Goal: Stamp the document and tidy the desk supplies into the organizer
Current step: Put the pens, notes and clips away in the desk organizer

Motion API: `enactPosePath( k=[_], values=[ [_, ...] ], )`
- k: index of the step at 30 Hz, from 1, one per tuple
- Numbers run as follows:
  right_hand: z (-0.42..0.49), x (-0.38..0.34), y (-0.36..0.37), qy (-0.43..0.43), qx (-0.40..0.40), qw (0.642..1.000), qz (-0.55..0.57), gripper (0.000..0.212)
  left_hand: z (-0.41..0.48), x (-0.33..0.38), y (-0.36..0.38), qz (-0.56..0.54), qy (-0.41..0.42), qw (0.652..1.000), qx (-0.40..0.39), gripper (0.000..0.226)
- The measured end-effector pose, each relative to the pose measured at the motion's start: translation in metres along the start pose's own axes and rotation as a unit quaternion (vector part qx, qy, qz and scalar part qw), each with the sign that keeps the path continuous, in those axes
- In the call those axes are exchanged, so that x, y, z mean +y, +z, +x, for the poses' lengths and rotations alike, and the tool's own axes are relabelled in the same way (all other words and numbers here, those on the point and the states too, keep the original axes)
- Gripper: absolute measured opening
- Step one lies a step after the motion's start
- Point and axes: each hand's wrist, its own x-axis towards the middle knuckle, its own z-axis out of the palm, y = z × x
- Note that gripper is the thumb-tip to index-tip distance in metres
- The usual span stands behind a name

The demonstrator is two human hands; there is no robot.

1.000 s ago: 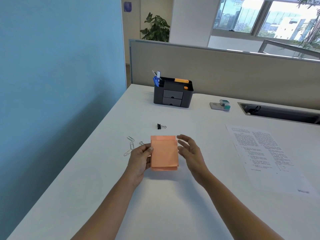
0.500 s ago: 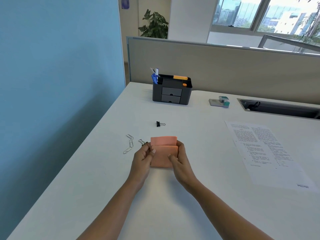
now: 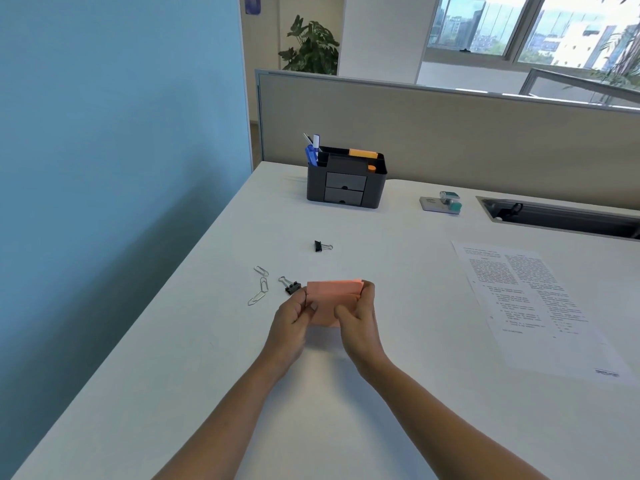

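Both my hands hold a stack of orange sticky notes (image 3: 330,299) just above the white desk (image 3: 398,393). My left hand (image 3: 294,318) pinches its left edge and my right hand (image 3: 356,317) grips its right edge. Three paper clips (image 3: 260,285) and a black binder clip (image 3: 291,285) lie left of the notes. A second binder clip (image 3: 322,246) lies farther back. The dark organizer (image 3: 346,178) with two drawers, pens and orange notes stands at the back. A stamp (image 3: 443,202) sits right of it. The printed document (image 3: 530,303) lies on the right.
A blue wall (image 3: 104,168) runs along the desk's left edge and a beige partition (image 3: 450,133) closes off the back. A recessed cable tray (image 3: 561,220) is set into the desk at the back right.
My right hand has closed onto the notes' right edge. The loose, spread notes have been pressed together into a shorter, squarer stack and lifted a little.
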Motion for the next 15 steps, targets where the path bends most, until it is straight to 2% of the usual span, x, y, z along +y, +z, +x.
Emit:
enactPosePath(
  k=[9, 15],
  values=[
    [0.002, 0.007, 0.002, 0.004, 0.01, 1.0, -0.005, 0.032, 0.001, -0.005, -0.003, 0.053, -0.006, 0.998, -0.019, 0.023],
    [0.004, 0.011, 0.002, 0.009, 0.015, 1.0, -0.008, 0.03, 0.002, -0.005, -0.002, 0.097, 0.0, 0.995, 0.01, 0.02]
  ],
)
